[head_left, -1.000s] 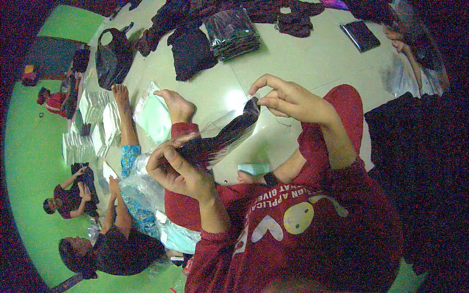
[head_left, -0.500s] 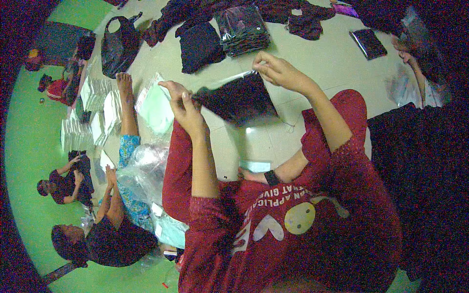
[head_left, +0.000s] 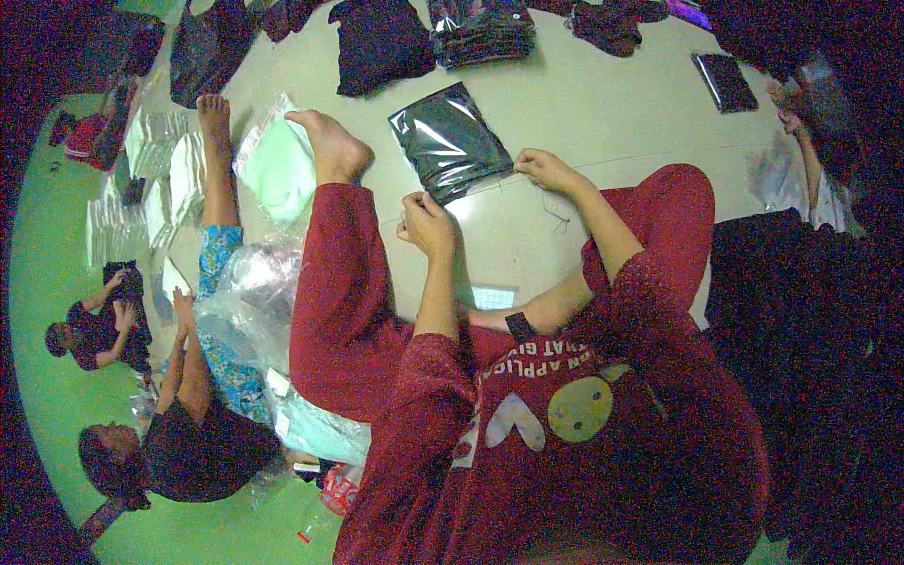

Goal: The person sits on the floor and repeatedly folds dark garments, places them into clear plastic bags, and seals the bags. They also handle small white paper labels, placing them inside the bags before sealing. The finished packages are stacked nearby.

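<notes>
In front of me lies a folded black garment in a clear plastic bag (head_left: 450, 141), its glossy face catching the light. My left hand (head_left: 428, 226) is closed at the bag's near left corner, the fingertips pinched together. At the near right corner my right hand (head_left: 548, 172) pinches the bag's edge between thumb and fingers. The near edge of the bag stretches between both hands. A thin dark string or thread (head_left: 556, 222) lies on the floor just below my right hand.
Beyond the bag are a folded black garment (head_left: 381, 45) and a stack of bagged black garments (head_left: 482, 36). Another black packet (head_left: 725, 83) lies far right. Black cloth (head_left: 791, 377) is heaped at right. A co-worker (head_left: 207, 452) sits at left near white packets (head_left: 165, 141).
The bagged garment has turned over, its shiny face now up. My left hand has moved right and nearer to me; my right hand has also come nearer. The view has shifted a little.
</notes>
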Demonstrator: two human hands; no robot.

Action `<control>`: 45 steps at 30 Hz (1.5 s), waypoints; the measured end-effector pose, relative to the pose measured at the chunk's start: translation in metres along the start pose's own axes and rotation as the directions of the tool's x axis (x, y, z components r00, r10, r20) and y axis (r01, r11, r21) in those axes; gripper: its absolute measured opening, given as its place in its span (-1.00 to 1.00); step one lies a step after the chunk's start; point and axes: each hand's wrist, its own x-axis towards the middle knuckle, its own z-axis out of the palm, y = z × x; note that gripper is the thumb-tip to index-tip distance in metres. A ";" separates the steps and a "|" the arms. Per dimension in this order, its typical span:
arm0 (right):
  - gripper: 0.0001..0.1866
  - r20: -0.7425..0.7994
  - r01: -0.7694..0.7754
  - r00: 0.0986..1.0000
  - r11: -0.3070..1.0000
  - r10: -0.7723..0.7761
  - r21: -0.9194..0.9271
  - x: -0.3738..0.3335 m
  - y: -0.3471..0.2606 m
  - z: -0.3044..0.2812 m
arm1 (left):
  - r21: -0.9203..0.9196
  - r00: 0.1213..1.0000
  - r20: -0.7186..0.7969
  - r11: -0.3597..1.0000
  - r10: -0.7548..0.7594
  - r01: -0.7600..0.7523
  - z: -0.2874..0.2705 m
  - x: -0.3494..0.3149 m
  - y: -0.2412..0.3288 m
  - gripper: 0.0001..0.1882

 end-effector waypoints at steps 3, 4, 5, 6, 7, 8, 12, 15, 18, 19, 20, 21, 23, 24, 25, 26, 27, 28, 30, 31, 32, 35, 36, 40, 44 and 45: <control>-0.86 0.105 -0.163 0.983 0.977 0.149 0.140 -0.002 0.002 -0.005 | 0.056 0.998 -0.053 0.998 -0.025 0.028 0.002 -0.002 0.004 -0.82; -0.86 0.145 -0.206 0.973 0.955 0.178 0.212 -0.002 0.000 -0.007 | 0.064 0.995 -0.099 0.998 0.013 -0.007 0.001 -0.001 0.006 -0.83; -0.86 0.133 -0.194 0.977 0.957 0.168 0.215 -0.002 -0.001 -0.007 | 0.106 0.998 -0.061 0.994 0.035 -0.028 -0.001 0.000 0.005 -0.82; -0.86 0.122 -0.174 0.981 0.957 0.149 0.231 -0.003 -0.002 -0.006 | 0.137 0.995 -0.027 0.987 0.093 -0.088 -0.003 -0.001 0.004 -0.80; -0.85 0.110 -0.153 0.985 0.957 0.130 0.246 -0.004 -0.003 -0.006 | 0.166 0.989 0.007 0.975 0.150 -0.149 -0.005 -0.001 0.002 -0.78; -0.85 0.114 -0.157 0.985 0.957 0.133 0.244 -0.004 -0.003 -0.006 | 0.207 0.977 0.014 0.955 0.214 -0.213 -0.006 -0.003 0.000 -0.75; -0.85 0.150 -0.174 0.979 0.954 0.141 0.243 -0.002 -0.002 -0.007 | 0.271 0.955 0.112 0.916 0.276 -0.297 -0.011 -0.005 -0.006 -0.62; -0.85 0.183 -0.209 0.969 0.944 0.166 0.253 0.000 -0.003 -0.008 | 0.303 0.962 0.126 0.914 0.242 -0.270 -0.018 0.003 0.001 -0.63; -0.84 0.155 -0.228 0.969 0.935 0.191 0.271 0.000 -0.004 -0.008 | 0.237 0.919 0.131 0.888 0.372 -0.393 -0.025 0.015 0.017 -0.65; -0.84 0.132 -0.256 0.965 0.930 0.228 0.262 0.000 -0.004 -0.007 | 0.162 0.885 0.135 0.872 0.445 -0.463 -0.024 0.014 0.023 -0.66; -0.84 0.147 -0.231 0.970 0.932 0.196 0.281 -0.001 -0.003 -0.007 | 0.087 0.848 0.118 0.846 0.516 -0.527 -0.022 0.013 0.030 -0.66; -0.84 0.160 -0.232 0.968 0.930 0.193 0.285 -0.002 -0.003 -0.007 | -0.134 0.762 0.141 0.775 0.632 -0.618 -0.014 0.011 0.039 -0.66; -0.84 0.188 -0.242 0.963 0.926 0.193 0.289 -0.003 -0.003 -0.008 | -0.152 0.554 0.296 0.611 0.778 -0.777 0.009 0.014 0.056 -0.57; -0.84 0.200 -0.248 0.960 0.925 0.195 0.289 -0.003 -0.003 -0.009 | -0.117 0.478 0.359 0.546 0.802 -0.829 0.020 0.015 0.062 -0.53; -0.83 0.210 -0.248 0.959 0.922 0.191 0.296 -0.004 -0.003 -0.011 | -0.080 0.483 0.382 0.549 0.788 -0.832 0.025 0.015 0.062 -0.51; -0.82 0.236 -0.258 0.952 0.924 0.194 0.281 -0.005 -0.004 -0.014 | -0.035 0.487 0.417 0.548 0.768 -0.836 0.031 0.016 0.063 -0.49; -0.80 0.259 -0.260 0.947 0.926 0.190 0.274 -0.007 -0.005 -0.016 | 0.032 0.499 0.479 0.554 0.722 -0.832 0.035 0.018 0.063 -0.46; -0.77 0.278 -0.288 0.936 0.925 0.218 0.246 -0.009 -0.007 -0.019 | 0.009 0.495 0.463 0.554 0.736 -0.832 0.038 0.019 0.063 -0.45; -0.69 0.281 -0.282 0.928 0.955 0.247 0.094 -0.016 -0.012 -0.031 | 0.026 0.491 0.553 0.575 0.673 -0.817 0.038 0.021 0.062 -0.42; -0.64 0.280 -0.276 0.923 0.961 0.265 -0.001 -0.018 -0.017 -0.038 | 0.037 0.481 0.552 0.557 0.681 -0.830 0.037 0.022 0.062 -0.41; -0.62 0.171 -0.191 0.965 0.979 0.200 -0.070 -0.020 -0.022 -0.048 | 0.001 0.475 0.494 0.546 0.728 -0.838 0.034 0.020 0.061 -0.40; -0.53 -0.072 -0.083 0.995 0.986 0.073 -0.145 -0.042 -0.031 -0.087 | 0.009 0.497 0.423 0.545 0.758 -0.838 0.022 0.011 0.047 -0.50; -0.50 -0.102 -0.107 0.990 0.993 0.102 -0.042 -0.054 -0.032 -0.101 | -0.001 0.526 0.413 0.578 0.744 -0.816 0.015 0.008 0.040 -0.53; -0.45 -0.080 -0.205 0.976 0.978 0.203 -0.029 -0.065 -0.036 -0.109 | 0.127 0.645 0.464 0.675 0.607 -0.727 -0.022 0.012 0.023 -0.67; -0.43 0.022 -0.085 0.996 0.996 0.085 -0.015 -0.053 -0.035 -0.088 | 0.079 0.617 0.337 0.631 0.712 -0.772 -0.074 0.043 0.057 -0.63; -0.46 0.044 -0.097 0.994 0.994 0.099 -0.046 -0.051 -0.034 -0.087 | 0.169 0.612 0.258 0.589 0.748 -0.790 -0.090 0.051 0.070 -0.60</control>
